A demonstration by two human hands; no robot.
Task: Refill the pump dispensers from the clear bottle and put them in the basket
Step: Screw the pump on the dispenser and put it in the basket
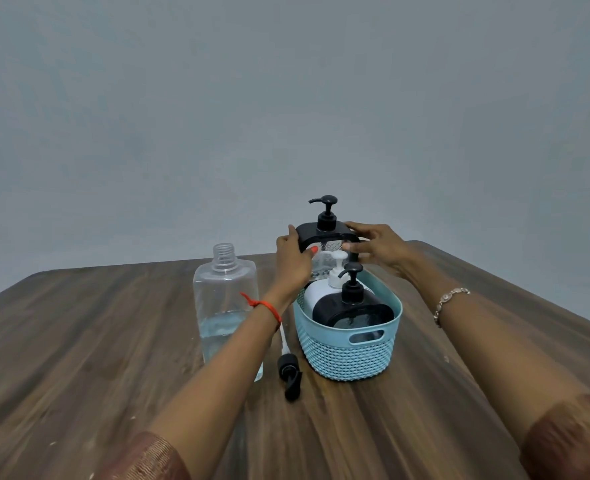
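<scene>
Brown sleeves [155,459]; red thread [262,306] L wrist; beaded bracelet [449,303] R wrist.

The basket [347,356] is crowded: a black-topped dispenser [352,311] fills its near end and a white dispenser [316,293] stands just behind, both pump heads rising above the rim. Over the far end the left hand [291,261] and right hand [376,247] grip a third dispenser [318,234], so the way in from above is taken there; how much floor is left beneath it is hidden. The narrow gap between basket and clear bottle [226,306] is blocked by a loose pump [289,370] lying on the table [96,341] and by the left forearm crossing above it. Open wood stretches left of the bottle, right of the basket and along the near edge
</scene>
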